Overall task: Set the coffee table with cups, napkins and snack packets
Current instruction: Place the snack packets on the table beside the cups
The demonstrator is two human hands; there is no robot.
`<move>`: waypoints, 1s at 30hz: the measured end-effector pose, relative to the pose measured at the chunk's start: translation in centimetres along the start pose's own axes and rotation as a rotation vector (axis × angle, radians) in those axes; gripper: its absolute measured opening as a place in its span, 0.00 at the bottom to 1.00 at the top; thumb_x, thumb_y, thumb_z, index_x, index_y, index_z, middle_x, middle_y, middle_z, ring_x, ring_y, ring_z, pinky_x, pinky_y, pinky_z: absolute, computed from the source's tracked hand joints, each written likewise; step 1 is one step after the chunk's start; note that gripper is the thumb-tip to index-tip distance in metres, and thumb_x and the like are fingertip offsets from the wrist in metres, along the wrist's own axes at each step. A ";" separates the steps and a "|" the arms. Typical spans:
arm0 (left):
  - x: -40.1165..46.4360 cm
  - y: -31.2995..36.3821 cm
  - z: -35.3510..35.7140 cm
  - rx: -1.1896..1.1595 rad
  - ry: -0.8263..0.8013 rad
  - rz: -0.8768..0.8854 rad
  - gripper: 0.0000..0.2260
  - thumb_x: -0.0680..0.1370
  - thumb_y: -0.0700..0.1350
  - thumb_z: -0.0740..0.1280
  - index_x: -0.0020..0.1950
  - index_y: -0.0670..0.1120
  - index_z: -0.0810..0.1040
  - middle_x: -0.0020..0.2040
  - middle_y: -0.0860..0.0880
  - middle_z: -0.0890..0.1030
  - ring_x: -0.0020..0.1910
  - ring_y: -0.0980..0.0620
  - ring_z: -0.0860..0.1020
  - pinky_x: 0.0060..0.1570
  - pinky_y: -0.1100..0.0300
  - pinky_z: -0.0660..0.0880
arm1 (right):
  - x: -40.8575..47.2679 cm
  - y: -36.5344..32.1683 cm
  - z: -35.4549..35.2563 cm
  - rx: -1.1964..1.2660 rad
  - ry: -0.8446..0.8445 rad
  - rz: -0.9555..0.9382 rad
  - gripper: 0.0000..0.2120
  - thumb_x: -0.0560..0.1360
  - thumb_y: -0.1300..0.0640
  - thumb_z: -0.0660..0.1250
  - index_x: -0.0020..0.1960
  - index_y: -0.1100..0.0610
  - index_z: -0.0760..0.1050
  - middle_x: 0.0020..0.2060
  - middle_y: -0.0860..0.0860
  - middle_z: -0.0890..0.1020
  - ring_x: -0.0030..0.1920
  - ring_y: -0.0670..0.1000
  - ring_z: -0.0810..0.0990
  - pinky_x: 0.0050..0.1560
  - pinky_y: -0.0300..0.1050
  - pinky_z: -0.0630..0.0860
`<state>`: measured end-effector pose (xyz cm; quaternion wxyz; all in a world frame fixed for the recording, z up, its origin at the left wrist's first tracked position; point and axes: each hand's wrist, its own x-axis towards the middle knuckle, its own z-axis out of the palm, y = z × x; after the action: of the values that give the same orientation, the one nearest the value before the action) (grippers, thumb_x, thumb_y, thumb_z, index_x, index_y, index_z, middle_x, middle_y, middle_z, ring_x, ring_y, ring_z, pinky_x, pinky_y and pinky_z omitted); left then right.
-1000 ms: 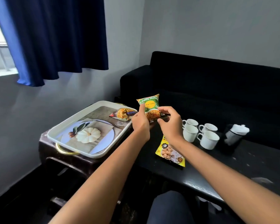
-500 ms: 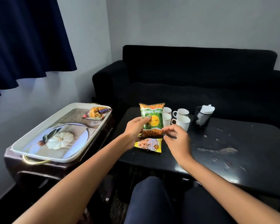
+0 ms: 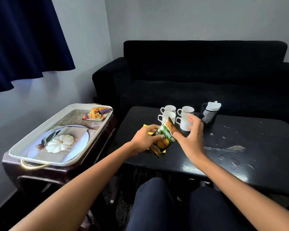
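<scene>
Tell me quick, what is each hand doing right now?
Left hand: holding the green snack packet by its lower part.
Right hand: thumb on the packet's upper edge, fingers spread; a real grip cannot be told.
</scene>
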<state>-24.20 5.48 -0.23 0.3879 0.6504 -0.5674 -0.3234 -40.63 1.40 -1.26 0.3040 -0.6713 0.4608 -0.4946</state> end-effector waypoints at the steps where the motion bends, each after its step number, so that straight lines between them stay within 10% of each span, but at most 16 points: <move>1: 0.0 -0.1 0.0 0.107 -0.024 0.042 0.13 0.76 0.45 0.70 0.60 0.52 0.78 0.56 0.53 0.79 0.58 0.52 0.77 0.57 0.60 0.72 | 0.1 0.0 -0.2 -0.097 -0.044 -0.045 0.31 0.68 0.58 0.71 0.66 0.45 0.62 0.65 0.45 0.65 0.64 0.48 0.66 0.61 0.50 0.62; 7: -0.2 0.3 0.4 0.520 -0.199 0.080 0.19 0.76 0.52 0.69 0.66 0.57 0.73 0.68 0.53 0.73 0.67 0.50 0.70 0.67 0.45 0.64 | 0.6 0.2 -1.2 -0.189 -0.454 -0.049 0.21 0.70 0.60 0.69 0.61 0.44 0.74 0.57 0.41 0.75 0.62 0.45 0.73 0.60 0.42 0.67; 12: -0.3 0.5 0.4 0.580 -0.125 0.122 0.22 0.75 0.54 0.69 0.68 0.57 0.70 0.68 0.53 0.72 0.67 0.50 0.69 0.66 0.44 0.62 | 0.6 0.3 -1.6 -0.065 -0.420 0.017 0.09 0.70 0.62 0.71 0.46 0.50 0.82 0.45 0.45 0.84 0.51 0.45 0.81 0.57 0.49 0.77; 20: 0.0 0.1 -0.2 0.194 0.148 -0.013 0.24 0.78 0.56 0.61 0.72 0.50 0.64 0.72 0.46 0.64 0.68 0.48 0.67 0.68 0.50 0.65 | 0.3 1.3 -2.3 0.250 -0.250 0.333 0.08 0.73 0.65 0.69 0.45 0.52 0.80 0.44 0.53 0.83 0.43 0.48 0.80 0.42 0.42 0.76; 30: -0.1 0.7 1.7 -0.548 -0.008 -0.404 0.21 0.79 0.57 0.62 0.66 0.45 0.70 0.63 0.46 0.77 0.52 0.51 0.79 0.47 0.55 0.76 | -1.0 1.9 -1.2 0.701 -0.100 0.734 0.06 0.75 0.69 0.64 0.46 0.59 0.75 0.44 0.57 0.80 0.43 0.54 0.80 0.43 0.52 0.76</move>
<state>-26.00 5.34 -0.46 0.4743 0.6200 -0.3207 -0.5365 -42.40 1.60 -2.88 0.6866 -0.3456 0.4574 -0.4472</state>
